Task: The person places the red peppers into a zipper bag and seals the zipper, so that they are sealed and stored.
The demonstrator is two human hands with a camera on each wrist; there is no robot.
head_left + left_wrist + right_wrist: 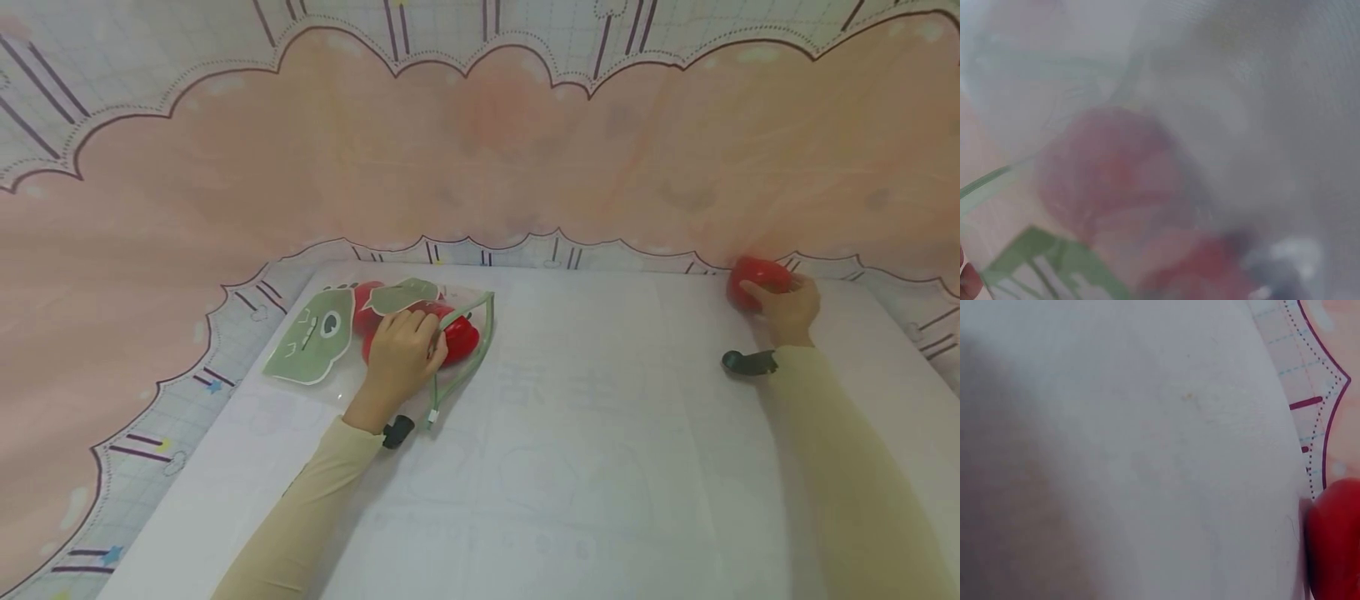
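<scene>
Clear plastic, printed with green leaf shapes, forms the pouch [337, 333] lying at about ten o'clock on the white table [570, 467], with red round pieces [459, 337] showing through its wall. A person's left hand [401, 354] lies on top of the pouch, fingers curled over its green-edged opening; whether they pinch the plastic or only press on it cannot be told from the head view. A green cord [450, 387] trails from the opening toward six o'clock, ending just beside the left wrist. In the left wrist view the plastic fills the frame in a blur, red shapes [1110, 169] and green print [1054, 256] behind it.

At about two o'clock, well apart from the pouch, the right hand [783, 308] grips a single red ball [757, 279] at the table's far edge, fingers wrapped round its near side. The right wrist view catches only the ball's rim [1335, 540] against the white surface. Pink scalloped cloth [480, 158] rises behind the table and blocks everything beyond it.
</scene>
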